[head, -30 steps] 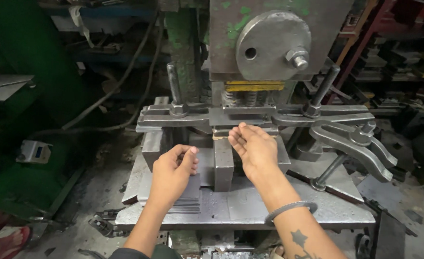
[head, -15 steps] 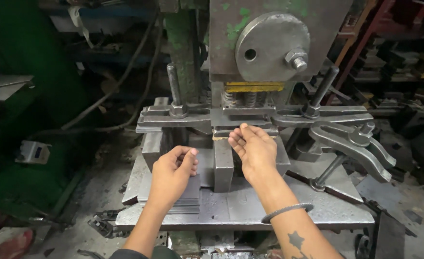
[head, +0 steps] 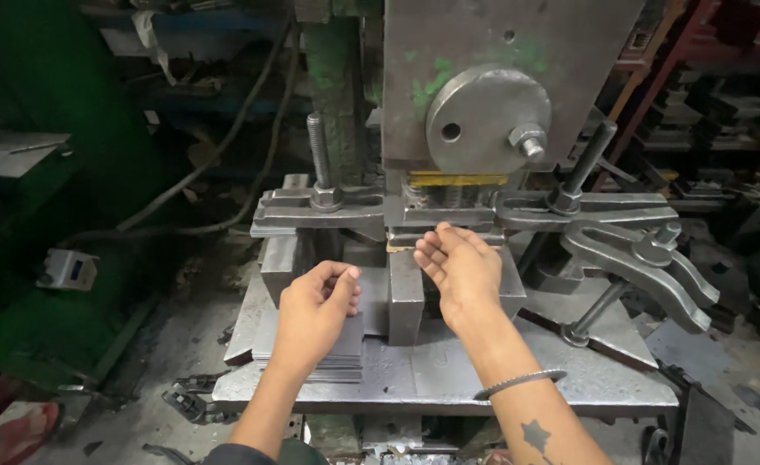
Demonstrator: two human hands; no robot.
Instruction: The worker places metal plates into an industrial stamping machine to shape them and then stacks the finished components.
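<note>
Sheet-metal blanks (head: 333, 349), thin, grey and stacked, are seen on the left part of the press table (head: 569, 379), close to its front edge. The stack is partly covered by the left hand (head: 315, 312), which rests on top of it with fingers curled loosely over the upper sheets; whether a sheet is actually pinched cannot be told, so the grip is left undecided.

The right hand (head: 462, 274) is held further in, its fingers bent and their tips brought up to the narrow slot under the ram (head: 500, 77), at the die (head: 407, 297), an upright steel block. Nothing is seen between those fingers; the grip appears slack, not clenched, and whether the die is touched cannot be told. A thin metal bangle (head: 518, 383) is worn on the right wrist, and a small star mark (head: 535, 437) is noted on the forearm.

A round steel disc (head: 488, 120) with a nut is fixed on the ram face above. The die is flanked by two flat clamp bars (head: 311, 213), each pinned by a threaded stud (head: 318, 155). A heavy forked clamp (head: 647, 267) lies at the right of the table. A small grey switch box (head: 66, 269) sits by the green machine frame at far left.
</note>
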